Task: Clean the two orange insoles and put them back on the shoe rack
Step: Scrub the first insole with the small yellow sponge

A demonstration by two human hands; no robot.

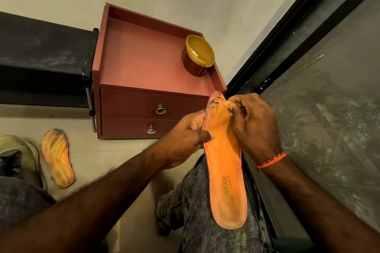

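An orange insole [225, 168] marked "WEAR" rests lengthwise over my lap, its worn, torn toe pointing away from me. My left hand [186, 137] grips its left edge near the toe, thumb on top. At the toe's right edge, my right hand [251, 123] pinches a small yellow thing [229, 106] against the insole; what that thing is I cannot tell. The second orange insole [57, 158], streaked yellow and dirty, lies flat on the floor at the left. A black shoe rack [41, 57] stands against the wall at the left.
A reddish-brown two-drawer cabinet [144, 80] stands ahead, with an open yellow-lined tub [198, 57] on its top at the right. A shoe [18, 154] lies on the floor beside the second insole. A dark-framed glass panel [308, 88] runs along my right side.
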